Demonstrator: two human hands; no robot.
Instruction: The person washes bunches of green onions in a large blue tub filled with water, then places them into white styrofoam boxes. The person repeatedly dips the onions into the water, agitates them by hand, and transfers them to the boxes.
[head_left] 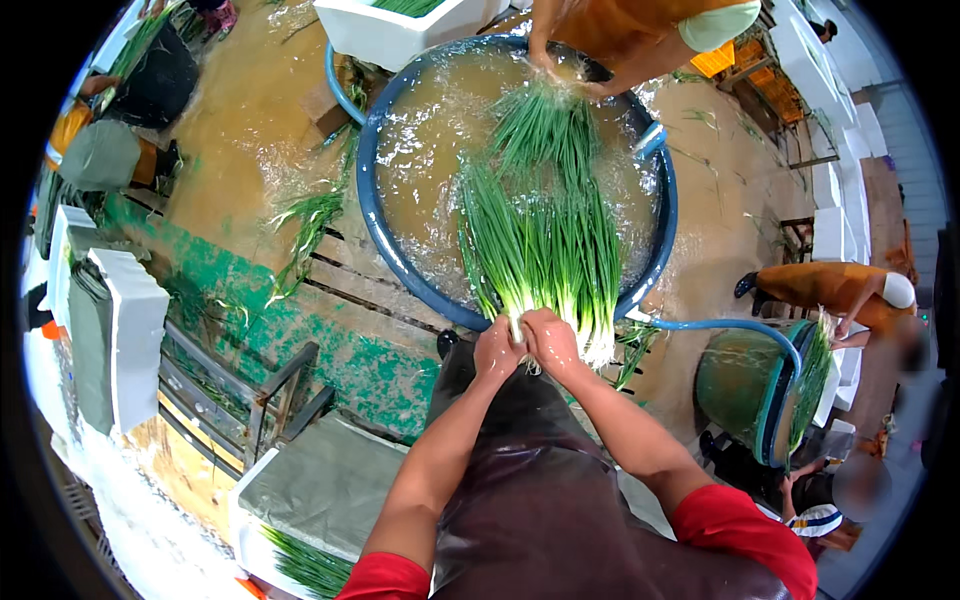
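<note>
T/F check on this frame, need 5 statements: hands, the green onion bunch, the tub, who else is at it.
1. Both hands, left hand and right hand, grip the white root end of the green onion bunch. True.
2. The round tub is dry. False: it holds muddy, splashing water.
3. The bunch's leaves point away from the person, over the water. True.
4. Nobody else works at the tub. False: a co-worker's hands hold a second bunch at the far rim.
5. The blue hose lies left of the tub. False: it runs to the right.
</note>
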